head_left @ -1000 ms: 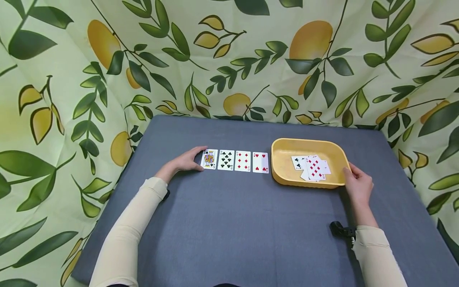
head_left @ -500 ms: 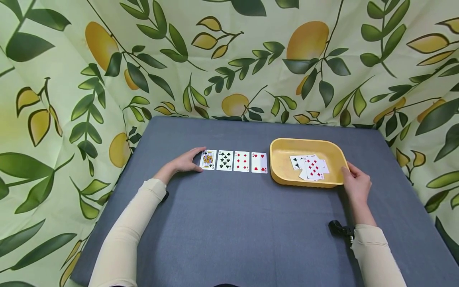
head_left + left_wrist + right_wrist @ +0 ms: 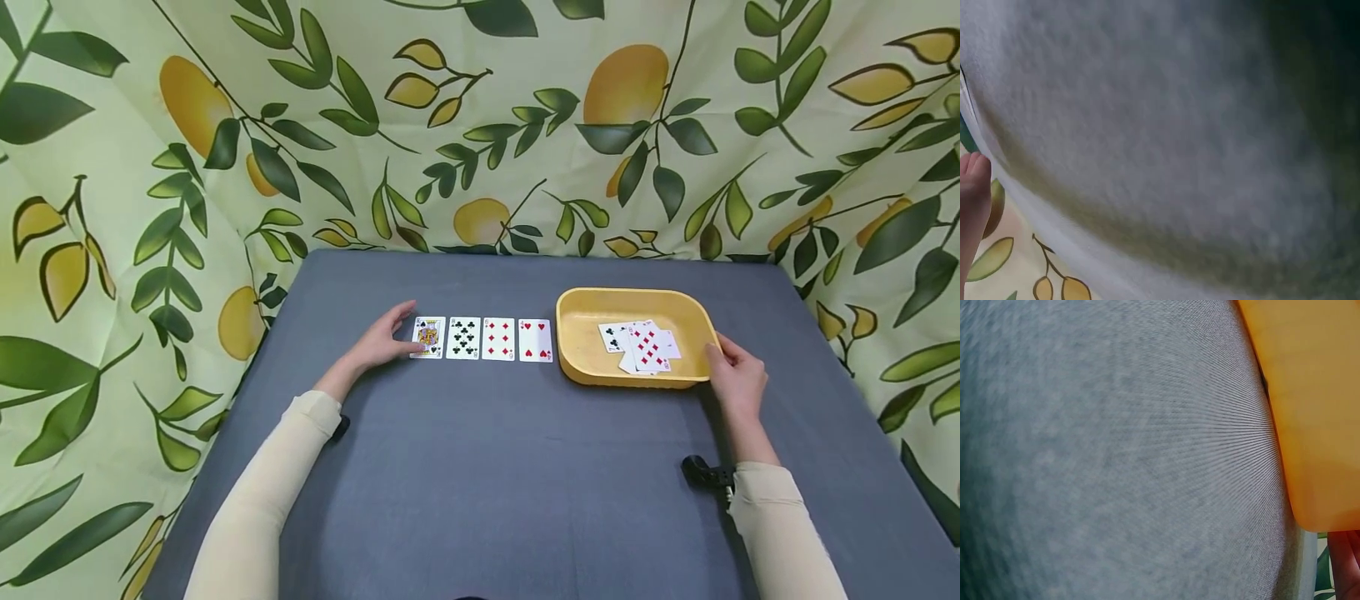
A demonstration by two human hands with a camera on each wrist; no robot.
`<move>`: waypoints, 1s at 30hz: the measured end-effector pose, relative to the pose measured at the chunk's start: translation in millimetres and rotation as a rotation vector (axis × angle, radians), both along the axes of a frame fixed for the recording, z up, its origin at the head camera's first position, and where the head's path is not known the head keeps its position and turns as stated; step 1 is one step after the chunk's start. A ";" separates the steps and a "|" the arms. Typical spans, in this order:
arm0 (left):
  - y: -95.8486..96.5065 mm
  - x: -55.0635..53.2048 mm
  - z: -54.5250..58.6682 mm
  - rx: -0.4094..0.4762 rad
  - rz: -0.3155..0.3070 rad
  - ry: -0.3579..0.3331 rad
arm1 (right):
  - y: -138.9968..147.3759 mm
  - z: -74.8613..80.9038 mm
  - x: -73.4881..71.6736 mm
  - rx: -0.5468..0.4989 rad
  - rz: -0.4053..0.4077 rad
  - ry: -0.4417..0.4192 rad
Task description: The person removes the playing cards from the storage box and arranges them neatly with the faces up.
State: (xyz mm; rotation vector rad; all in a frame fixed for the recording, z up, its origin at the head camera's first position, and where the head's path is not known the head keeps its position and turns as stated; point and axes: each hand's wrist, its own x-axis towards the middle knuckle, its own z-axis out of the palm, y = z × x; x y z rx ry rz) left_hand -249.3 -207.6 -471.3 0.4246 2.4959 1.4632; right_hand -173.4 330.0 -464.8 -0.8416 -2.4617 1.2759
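Observation:
A king of spades (image 3: 427,333) lies face up at the left end of a row of playing cards. My left hand (image 3: 378,340) is at its left side, thumb over the lower left corner and the other fingers raised and stretched out past the upper corner. To its right follow a clubs card (image 3: 463,338), a six of diamonds (image 3: 498,339) and a four of hearts (image 3: 535,340). A yellow plastic tray (image 3: 693,312) stands right of the row. My right hand (image 3: 738,379) grips its right end, thumb on the rim. The right wrist view shows the tray's outer wall (image 3: 1316,425).
Inside the tray several loose cards overlap, a diamonds card (image 3: 649,347) on top and a clubs card (image 3: 612,337) beside it. A grey cloth (image 3: 487,467) covers the table, and a leaf-patterned curtain (image 3: 420,183) hangs behind it and along the sides.
My left hand's fingers have lifted from the king's upper left corner, and the thumb now overlaps its lower left corner. The right hand keeps its grip on the tray. The head view has shifted slightly.

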 end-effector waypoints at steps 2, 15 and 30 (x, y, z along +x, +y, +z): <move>2.2 0.9 0.8 0.085 0.028 0.003 | -0.5 1.0 -0.6 -0.004 0.001 0.007; 41.8 20.8 45.1 0.330 0.069 0.021 | -1.8 2.0 0.6 0.000 0.002 -0.019; 104.3 4.6 40.7 0.492 0.021 0.000 | -3.2 2.5 2.0 0.014 -0.002 -0.001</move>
